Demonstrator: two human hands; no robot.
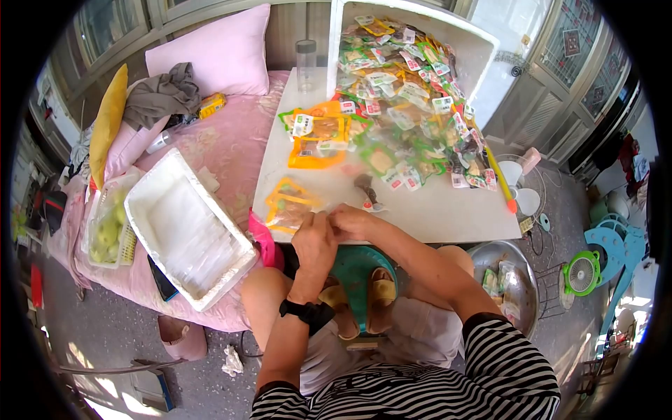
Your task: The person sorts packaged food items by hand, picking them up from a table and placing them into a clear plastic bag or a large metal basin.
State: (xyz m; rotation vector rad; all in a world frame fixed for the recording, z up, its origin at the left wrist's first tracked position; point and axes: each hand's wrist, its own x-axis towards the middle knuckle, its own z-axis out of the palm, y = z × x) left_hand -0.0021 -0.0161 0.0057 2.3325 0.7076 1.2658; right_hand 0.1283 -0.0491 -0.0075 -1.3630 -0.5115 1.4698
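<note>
Packet with orange edging (287,207) lies on the near left part of the white table (441,218), its right end close against the fingers of the left hand (315,241). Left fingers are curled and drawn together at the table edge; the right hand (352,222) meets them, its thumb and forefinger apparently pinching. What is pinched is hidden, and whether the packet itself is gripped cannot be told.

Step in hand, as judged: close two-handed finger work on one small item, possibly this packet's edge. The next move appears to call for a firm hold by one hand and a controlled pull or release by the other, with the packet kept flat and clear of its neighbours.

Just beyond the right hand lies a small dark packet (365,187). Farther back, other orange-edged packets (318,136) overlap left of a large heap of packets (409,105), which spills from a tipped white foam box (483,59). A second foam box (185,227) rests on the bed to the left; a metal basin (530,297) containing packets stands to the right.
</note>
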